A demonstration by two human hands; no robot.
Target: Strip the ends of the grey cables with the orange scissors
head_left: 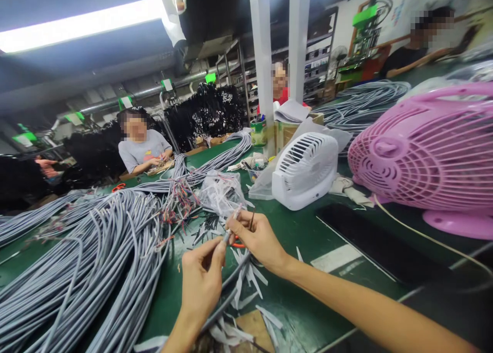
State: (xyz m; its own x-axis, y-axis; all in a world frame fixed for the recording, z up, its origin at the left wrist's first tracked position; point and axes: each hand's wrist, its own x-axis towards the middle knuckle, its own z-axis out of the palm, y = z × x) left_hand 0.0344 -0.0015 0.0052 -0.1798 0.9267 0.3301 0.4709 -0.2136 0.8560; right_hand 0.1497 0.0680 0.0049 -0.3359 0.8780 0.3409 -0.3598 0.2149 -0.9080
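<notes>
My left hand (204, 268) pinches a grey cable (227, 236) close to its end, thumb against forefinger. At that end my right hand (258, 237) is closed, its fingertips meeting the cable tip. A thin dark pointed thing (251, 220) sticks up from the right fingers; its kind is too small to make out. Below the hands, orange-handled scissors (238, 243) lie partly hidden. White strips (246, 281) and short black pieces (208, 227) are scattered around. Behind the hands rests a clear plastic bag (223, 191) with white pieces in it.
Bundles of grey cable (96, 255) with coloured wire ends cover the left side. A white fan (304, 171), a pink fan (427, 155) and a black flat slab (377, 245) occupy the right. Several people sit around the green table (308, 312); white posts (262, 60) rise behind.
</notes>
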